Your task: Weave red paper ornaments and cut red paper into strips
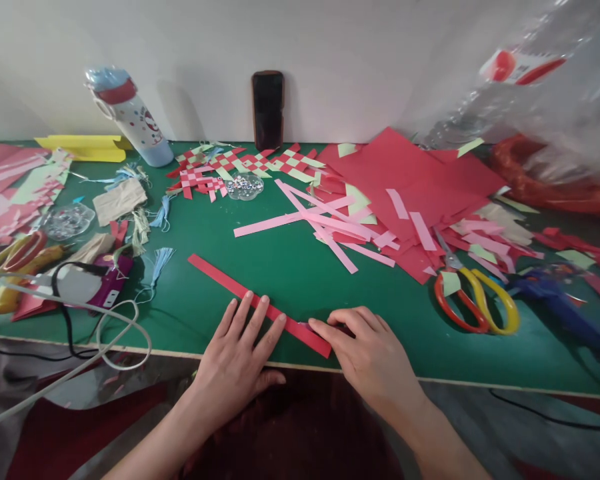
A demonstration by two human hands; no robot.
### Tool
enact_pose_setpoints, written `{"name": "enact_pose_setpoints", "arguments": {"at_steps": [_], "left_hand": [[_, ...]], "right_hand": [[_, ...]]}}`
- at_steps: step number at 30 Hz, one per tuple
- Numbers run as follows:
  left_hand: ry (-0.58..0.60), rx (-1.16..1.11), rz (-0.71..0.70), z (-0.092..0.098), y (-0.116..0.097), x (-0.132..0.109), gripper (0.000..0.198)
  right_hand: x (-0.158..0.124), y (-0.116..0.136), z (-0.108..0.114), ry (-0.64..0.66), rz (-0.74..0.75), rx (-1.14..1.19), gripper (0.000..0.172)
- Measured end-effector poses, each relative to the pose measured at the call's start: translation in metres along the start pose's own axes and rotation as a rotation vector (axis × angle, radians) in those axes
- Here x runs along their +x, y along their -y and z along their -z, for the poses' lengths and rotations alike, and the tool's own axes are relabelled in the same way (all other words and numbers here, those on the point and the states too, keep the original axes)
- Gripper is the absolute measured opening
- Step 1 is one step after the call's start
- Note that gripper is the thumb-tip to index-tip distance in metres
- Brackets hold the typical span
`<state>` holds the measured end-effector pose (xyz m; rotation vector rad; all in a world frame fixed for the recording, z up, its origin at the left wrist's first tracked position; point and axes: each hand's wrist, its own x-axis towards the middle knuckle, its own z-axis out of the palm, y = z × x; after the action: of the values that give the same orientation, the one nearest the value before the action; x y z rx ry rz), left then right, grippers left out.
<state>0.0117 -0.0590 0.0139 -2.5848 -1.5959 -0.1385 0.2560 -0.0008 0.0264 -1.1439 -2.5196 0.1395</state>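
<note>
A long red paper strip (220,275) lies slantwise on the green table near its front edge. My left hand (243,343) rests flat across the strip's middle, its fingers spread and pressing the paper down. Closed in a pinch, my right hand (367,343) is at the strip's near right end. A small pale, blade-like tip (304,325) shows at its fingertips and touches the strip; the fingers hide the rest of that slim tool. Several pink paper strips (270,223) lie loosely crossed beyond my hands.
Scissors (480,300) and a blue glue gun (565,303) lie at right, near red paper sheets (395,180). Woven paper pieces (250,162), a phone (269,110) and a bottle (130,117) are at the back. A white cable (125,333) loops over the front edge.
</note>
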Motion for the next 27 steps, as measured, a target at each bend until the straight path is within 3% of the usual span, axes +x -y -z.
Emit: {"name": "enact_pose_setpoints", "arguments": {"at_steps": [27], "left_hand": [[-0.006,0.018,-0.024,-0.0025,0.0013,-0.0059,0.082]], "right_hand": [[-0.0022,0.0016,0.0018,0.002,0.018,-0.001,0.036]]}}
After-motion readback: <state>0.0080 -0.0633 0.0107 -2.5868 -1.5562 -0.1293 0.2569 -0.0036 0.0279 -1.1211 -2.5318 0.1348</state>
